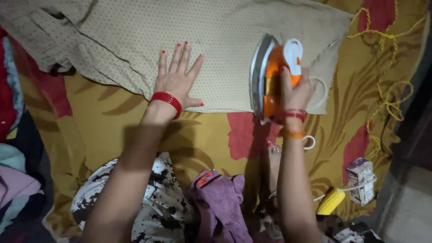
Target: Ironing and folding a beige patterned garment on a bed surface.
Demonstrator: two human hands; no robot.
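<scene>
A beige dotted garment lies spread over a yellow floral sheet. My left hand rests flat on the garment's near edge, fingers apart, red bangles at the wrist. My right hand grips the handle of an orange and white iron. The iron is tipped up on its side at the garment's right end, its shiny soleplate facing left. A white cord loops beside it.
A pile of clothes lies at the left. A purple cloth and a black-and-white patterned fabric lie near me. A yellow plug, a small box and a yellow string are at the right.
</scene>
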